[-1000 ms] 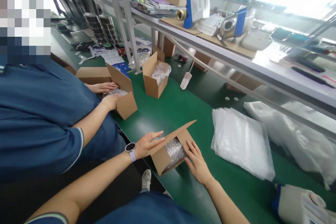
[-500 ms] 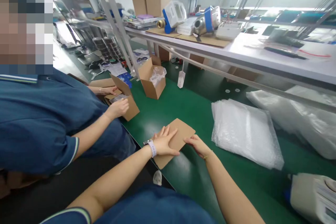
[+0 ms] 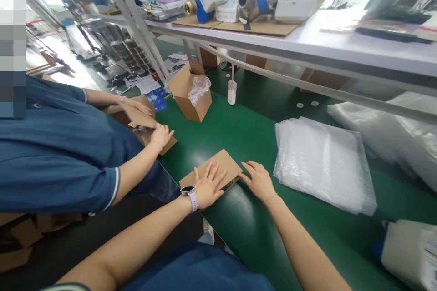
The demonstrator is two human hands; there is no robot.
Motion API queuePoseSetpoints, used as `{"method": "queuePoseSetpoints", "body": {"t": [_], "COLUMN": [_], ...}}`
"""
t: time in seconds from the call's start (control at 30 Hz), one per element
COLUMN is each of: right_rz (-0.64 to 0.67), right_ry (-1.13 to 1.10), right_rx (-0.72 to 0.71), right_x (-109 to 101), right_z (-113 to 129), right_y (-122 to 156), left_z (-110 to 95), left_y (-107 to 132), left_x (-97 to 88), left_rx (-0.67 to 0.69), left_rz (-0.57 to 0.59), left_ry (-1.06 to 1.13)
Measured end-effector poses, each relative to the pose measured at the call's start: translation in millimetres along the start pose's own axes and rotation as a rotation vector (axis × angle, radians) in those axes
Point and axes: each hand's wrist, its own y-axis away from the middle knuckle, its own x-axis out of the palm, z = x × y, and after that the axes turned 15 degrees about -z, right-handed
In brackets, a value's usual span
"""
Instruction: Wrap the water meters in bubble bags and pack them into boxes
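Note:
A flat cardboard box (image 3: 223, 160) lies on the green tabletop near its front edge, its top panel down and a narrow dark gap showing along the near right side. My left hand (image 3: 209, 187), with a watch on the wrist, rests flat on that panel with the fingers spread. At the box's right corner is my right hand (image 3: 256, 179), fingers apart and curved, the tips touching or nearly touching the corner. Nothing shows inside its grasp. The contents of the box are hidden.
At left a co-worker's hands (image 3: 161, 136) handle another cardboard box. An open box with plastic wrap (image 3: 200, 91) stands behind. Bubble-wrap bags (image 3: 321, 163) lie to the right, beside a pale device (image 3: 408, 245). A raised shelf (image 3: 327, 50) with meters crosses the back.
The cardboard panel has gone from raised and tilted to lying flat. My left hand has spread out on it, and my right hand has opened from its edge. The co-worker's box flap has lowered.

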Motion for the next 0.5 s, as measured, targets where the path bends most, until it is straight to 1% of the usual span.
{"method": "queuePoseSetpoints", "body": {"t": [0.07, 0.13, 0.2, 0.23, 0.27, 0.33, 0.4, 0.5], "right_rz": [0.03, -0.018, -0.135, -0.146, -0.095, -0.033, -0.008, -0.012], "right_ry": [0.043, 0.065, 0.078, 0.078, 0.07, 0.08, 0.091, 0.1], "right_rx": [-0.011, -0.003, -0.031, -0.069, -0.128, -0.169, -0.178, -0.115], "right_x": [-5, -9, -4, 1, 7, 18, 27, 34], "right_z": [7, 24, 42, 49, 53, 55, 52, 47], "right_y": [-1, -7, -14, -17, -19, -18, -13, -6], "left_z": [-3, -3, -1, 1, 3, 7, 14, 28], "left_y": [5, 7, 5, 3, 1, 3, 12, 34], "left_x": [5.3, 11.0, 18.1, 21.8, 24.9, 28.8, 29.8, 31.0], "left_rx": [0.024, 0.038, 0.053, 0.065, 0.082, 0.117, 0.138, 0.144], "left_rz": [-0.075, -0.163, -0.24, -0.267, -0.283, -0.29, -0.289, -0.338], "left_ry": [-0.004, -0.016, -0.022, -0.02, -0.014, 0.004, 0.01, -0.006]}}
